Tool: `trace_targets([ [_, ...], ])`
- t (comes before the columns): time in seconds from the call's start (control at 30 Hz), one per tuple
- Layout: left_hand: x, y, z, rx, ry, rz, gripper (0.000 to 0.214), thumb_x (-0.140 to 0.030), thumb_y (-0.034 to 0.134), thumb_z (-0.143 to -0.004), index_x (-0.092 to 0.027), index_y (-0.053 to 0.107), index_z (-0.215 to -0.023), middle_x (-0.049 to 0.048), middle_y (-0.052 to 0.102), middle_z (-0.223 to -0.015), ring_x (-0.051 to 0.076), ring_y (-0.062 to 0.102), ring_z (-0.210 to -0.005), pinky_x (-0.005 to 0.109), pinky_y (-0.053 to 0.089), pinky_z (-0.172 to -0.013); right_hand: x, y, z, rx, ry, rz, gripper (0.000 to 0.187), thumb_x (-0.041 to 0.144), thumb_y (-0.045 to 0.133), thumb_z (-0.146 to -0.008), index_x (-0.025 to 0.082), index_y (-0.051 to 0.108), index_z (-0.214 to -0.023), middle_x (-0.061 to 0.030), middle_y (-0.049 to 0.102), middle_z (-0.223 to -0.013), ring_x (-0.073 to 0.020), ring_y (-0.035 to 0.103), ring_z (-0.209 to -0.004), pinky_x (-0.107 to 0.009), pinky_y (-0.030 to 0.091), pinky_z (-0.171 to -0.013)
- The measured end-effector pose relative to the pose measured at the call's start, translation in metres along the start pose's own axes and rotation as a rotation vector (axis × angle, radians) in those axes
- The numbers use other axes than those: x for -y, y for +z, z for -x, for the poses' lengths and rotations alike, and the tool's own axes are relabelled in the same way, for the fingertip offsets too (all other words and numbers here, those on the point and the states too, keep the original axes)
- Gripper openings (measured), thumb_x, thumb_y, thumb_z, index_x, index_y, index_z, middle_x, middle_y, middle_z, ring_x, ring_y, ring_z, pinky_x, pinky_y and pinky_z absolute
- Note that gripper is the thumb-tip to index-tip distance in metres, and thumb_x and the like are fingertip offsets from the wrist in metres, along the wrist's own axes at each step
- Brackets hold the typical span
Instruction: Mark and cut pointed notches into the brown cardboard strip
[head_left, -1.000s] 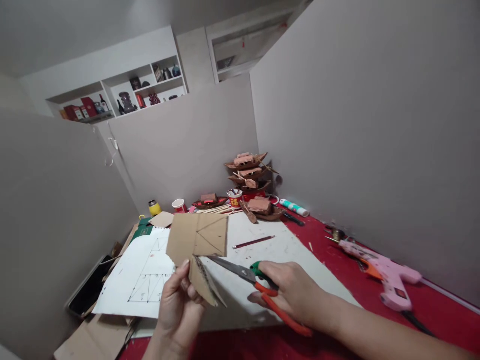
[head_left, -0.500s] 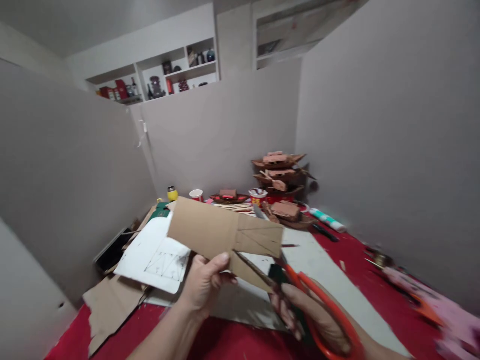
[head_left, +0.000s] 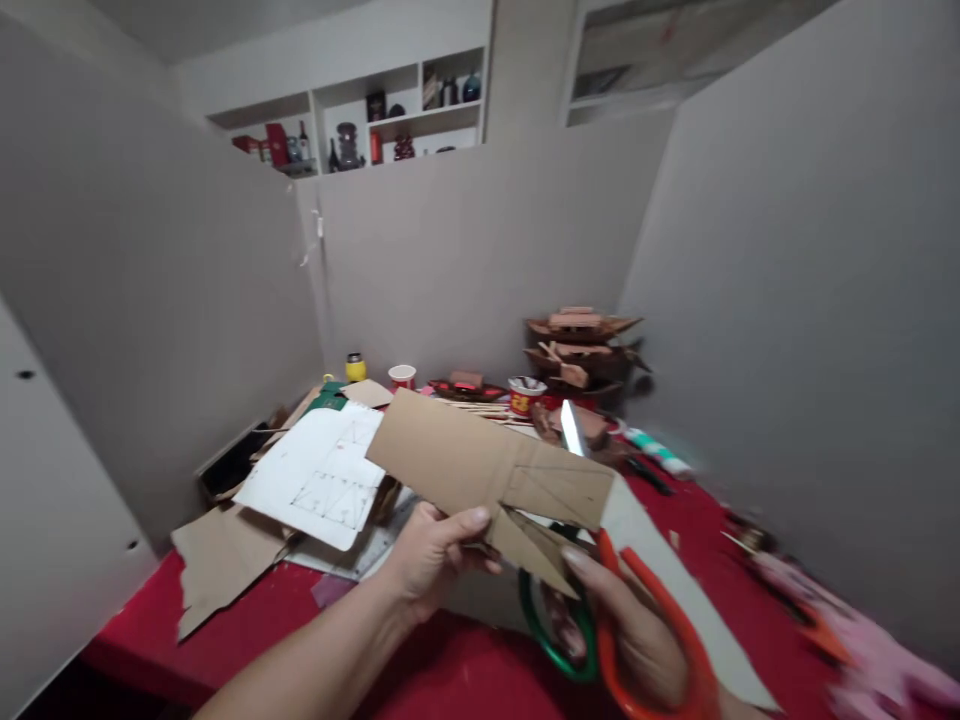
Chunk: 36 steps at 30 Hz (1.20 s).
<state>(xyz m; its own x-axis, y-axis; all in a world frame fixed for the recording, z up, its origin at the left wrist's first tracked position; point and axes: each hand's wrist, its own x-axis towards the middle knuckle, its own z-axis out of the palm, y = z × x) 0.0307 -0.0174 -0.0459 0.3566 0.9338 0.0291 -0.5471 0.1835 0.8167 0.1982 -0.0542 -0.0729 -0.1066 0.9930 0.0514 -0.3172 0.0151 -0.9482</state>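
Observation:
My left hand [head_left: 439, 555] pinches a brown cardboard piece [head_left: 442, 440] at its lower edge, thumb on top and fingers beneath. Pencil lines cross the cardboard's right part, and a cut has parted a narrow pointed flap [head_left: 536, 555] from it. Scissors with one orange and one green handle loop [head_left: 585, 655] are in my right hand [head_left: 637, 630]. A silver blade [head_left: 572, 428] shows beyond the cardboard's far edge; the rest of the blades is hidden. My right thumb is at the flap's right side, perhaps touching it.
White paper with drawn diagrams [head_left: 315, 480] lies at left, near a torn cardboard sheet [head_left: 225, 560]. Model boats [head_left: 581, 350] are stacked at the back right. Paper cups [head_left: 527, 396], a yellow jar [head_left: 355, 368] and a white-and-teal tube [head_left: 660, 452] stand or lie on the red-covered table [head_left: 450, 670].
The scissor blades have left the slit between cardboard and flap; one blade now points up behind the cardboard. My right thumb has moved to the flap. The view has shifted slightly left.

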Motion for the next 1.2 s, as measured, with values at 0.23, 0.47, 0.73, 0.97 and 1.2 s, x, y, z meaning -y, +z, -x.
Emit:
trace_targets([
  [0.23, 0.002, 0.007, 0.004, 0.038, -0.084, 0.025, 0.030, -0.029, 0.084, -0.064, -0.010, 0.072, -0.083, 0.0049, 0.070, -0.068, 0.012, 0.060, -0.051, 0.021, 0.050, -0.046, -0.008, -0.004, -0.003, 0.088, -0.036, -0.007, 0.058, 0.062, 0.066, -0.076, 0.015, 0.053, -0.045, 0.0010, 0.050, -0.038, -0.0080, 0.045, -0.034, -0.019, 0.037, -0.037],
  [0.47, 0.002, 0.015, 0.006, -0.058, -0.136, 0.103, 0.032, -0.028, 0.082, -0.068, -0.010, 0.072, -0.093, 0.0104, 0.075, -0.082, 0.020, 0.069, -0.068, 0.029, 0.056, -0.061, -0.010, 0.000, 0.005, 0.133, -0.045, 0.090, 0.055, 0.059, 0.060, -0.083, 0.015, 0.058, -0.050, 0.0018, 0.049, -0.038, -0.0085, 0.044, -0.034, -0.020, 0.036, -0.038],
  [0.73, 0.001, 0.019, 0.010, -0.176, -0.035, 0.120, 0.022, -0.019, 0.079, -0.069, -0.009, 0.071, -0.087, 0.0090, 0.076, -0.083, 0.022, 0.072, -0.077, 0.025, 0.057, -0.064, -0.015, 0.000, 0.006, 0.217, -0.035, 0.076, 0.056, 0.057, 0.056, -0.087, 0.016, 0.055, -0.048, 0.0019, 0.046, -0.038, -0.0087, 0.042, -0.034, -0.021, 0.033, -0.038],
  [0.97, -0.021, 0.011, 0.002, -0.271, 0.010, 0.272, 0.013, -0.006, 0.066, -0.078, -0.011, 0.069, -0.090, 0.0072, 0.077, -0.081, 0.018, 0.073, -0.071, 0.028, 0.061, -0.069, -0.012, 0.001, 0.007, 0.222, 0.018, 0.061, 0.056, 0.058, 0.058, -0.083, 0.017, 0.051, -0.046, 0.0025, 0.044, -0.037, -0.0087, 0.041, -0.035, -0.021, 0.032, -0.039],
  [1.2, -0.059, -0.012, 0.002, -0.223, 0.248, 0.189, 0.011, -0.012, 0.067, -0.082, -0.014, 0.071, -0.092, 0.0048, 0.077, -0.084, 0.017, 0.073, -0.074, 0.024, 0.060, -0.067, -0.011, -0.014, 0.011, 0.145, -0.029, 0.007, 0.044, 0.057, 0.048, -0.093, 0.016, 0.058, -0.081, 0.0072, 0.043, -0.051, -0.0069, 0.036, -0.039, -0.018, 0.031, -0.039],
])
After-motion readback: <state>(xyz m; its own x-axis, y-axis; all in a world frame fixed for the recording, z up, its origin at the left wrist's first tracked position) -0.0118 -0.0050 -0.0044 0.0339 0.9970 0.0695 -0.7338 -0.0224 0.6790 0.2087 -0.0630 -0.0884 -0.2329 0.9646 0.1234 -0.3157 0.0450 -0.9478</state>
